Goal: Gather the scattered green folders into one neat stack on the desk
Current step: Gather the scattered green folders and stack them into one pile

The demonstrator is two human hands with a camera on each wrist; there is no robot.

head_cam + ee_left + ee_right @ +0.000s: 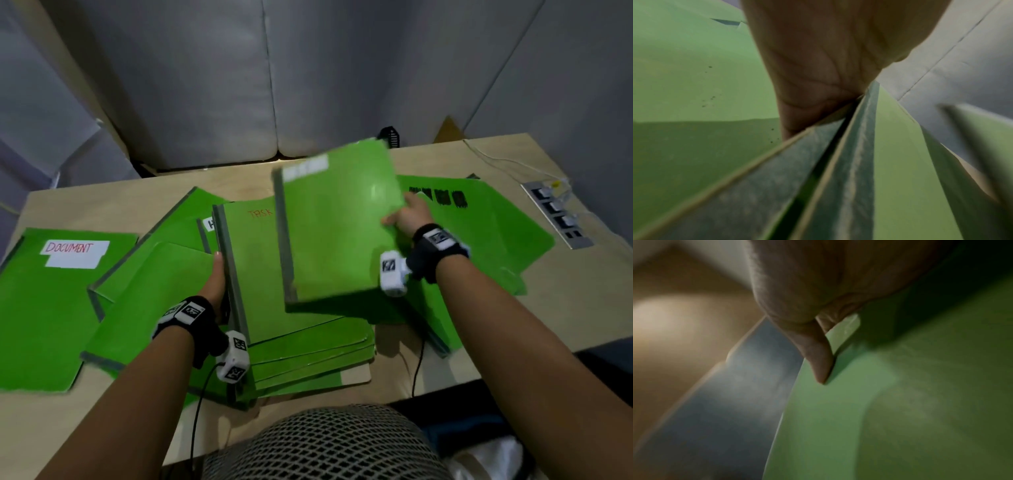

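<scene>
My right hand (406, 214) grips the right edge of a green folder with a white label (339, 226), held tilted in the air above the pile. In the right wrist view the thumb (818, 360) lies on that folder's green face (838, 418). My left hand (215, 277) rests against the grey spine edge of the stack (291, 325), topped by a folder marked TASK (255, 260). The left wrist view has the palm (818, 73) pressed to the folder spines (849, 162). Other green folders lie scattered: one labelled DOCUMENT (44, 308) at left, one (479, 233) at right.
The wooden desk (565, 301) carries a power strip (556, 214) with white cables at the far right. Grey padded panels stand behind the desk. A mesh chair back (325, 442) is at the near edge. Black wrist-camera cables hang over the front.
</scene>
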